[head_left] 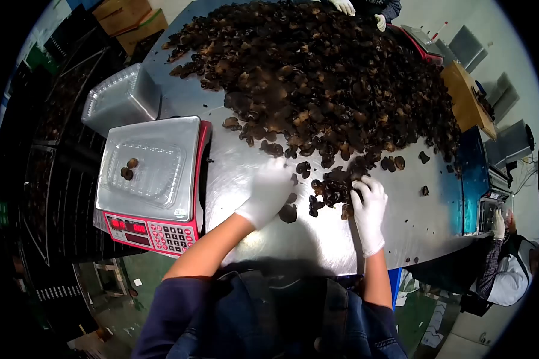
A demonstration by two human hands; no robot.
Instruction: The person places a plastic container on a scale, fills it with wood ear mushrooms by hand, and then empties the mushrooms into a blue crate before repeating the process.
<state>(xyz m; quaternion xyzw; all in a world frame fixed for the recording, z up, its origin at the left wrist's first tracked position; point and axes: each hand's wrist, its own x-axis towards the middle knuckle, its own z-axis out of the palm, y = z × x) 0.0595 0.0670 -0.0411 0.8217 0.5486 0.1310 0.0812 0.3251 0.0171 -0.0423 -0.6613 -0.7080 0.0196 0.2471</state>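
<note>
Fingers (359,186) of the white-gloved right hand (369,212) bend down onto the small cluster of dark brown dried mushrooms (332,191) lying on the shiny steel table (317,239), touching its right edge; whether they pinch a piece cannot be told. To the left of that cluster, the white-gloved left hand (268,191) hovers just over the steel, too blurred to tell whether its fingers are spread or curled. Beyond both hands, the large heap of dark dried mushrooms (323,78) covers the far half of the table. On the left edge stands the red-fronted electronic scale (156,230), bearing a clear plastic tray (141,170) with two brown mushroom pieces (128,169) inside. Behind the scale sits a stack of clear plastic trays (123,96). A co-worker's white-gloved hands (344,6) reach in at the far end.
</note>
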